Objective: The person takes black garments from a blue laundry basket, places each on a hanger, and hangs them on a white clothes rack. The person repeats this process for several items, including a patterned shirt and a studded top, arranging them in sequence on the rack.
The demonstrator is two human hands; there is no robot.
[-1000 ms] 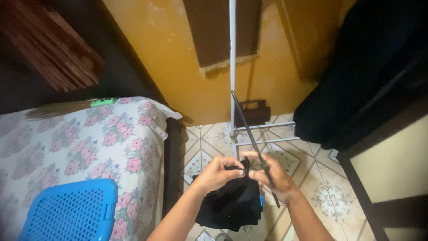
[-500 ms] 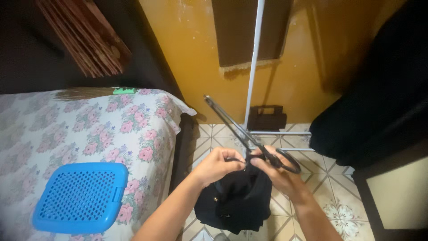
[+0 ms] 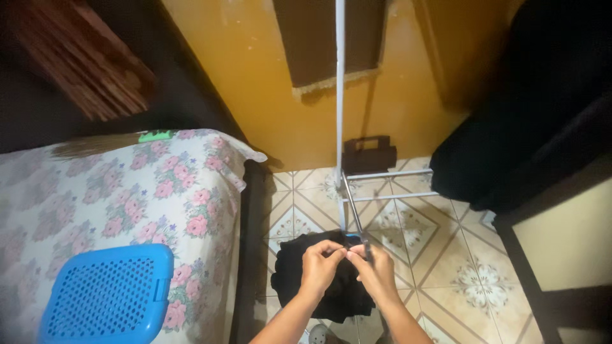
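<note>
Right now the person stands beside the bed (image 3: 127, 191), looking down at both hands, which meet in front of the body above the tiled floor (image 3: 433, 255). The left hand (image 3: 320, 267) is closed in a pinch on the top edge of a black garment (image 3: 306, 280); the fingers curl in and grip the cloth, probably to keep it stretched. The right hand (image 3: 376, 271) is also closed, just beside the left one and almost touching it. It pinches the same edge of cloth and seems to hold a dark hanger (image 3: 355, 213) too, whose thin arm rises away from the fingers toward the wall. I cannot tell exactly how the hanger sits in that hand, because the fingers hide it.

The garment hangs down from the two hands, to the right of the bed and a little lower than the mattress edge, so its weight pulls it straight.

On the bed, near its front corner, lies a blue perforated basket (image 3: 105, 293), within easy reach. To the right of the bed, against the yellow wall, stands a white metal rack (image 3: 339, 95) with a brown towel (image 3: 328, 44) hanging beside its pole. Farther right of the bed, dark clothing (image 3: 529, 102) hangs in a mass.
</note>
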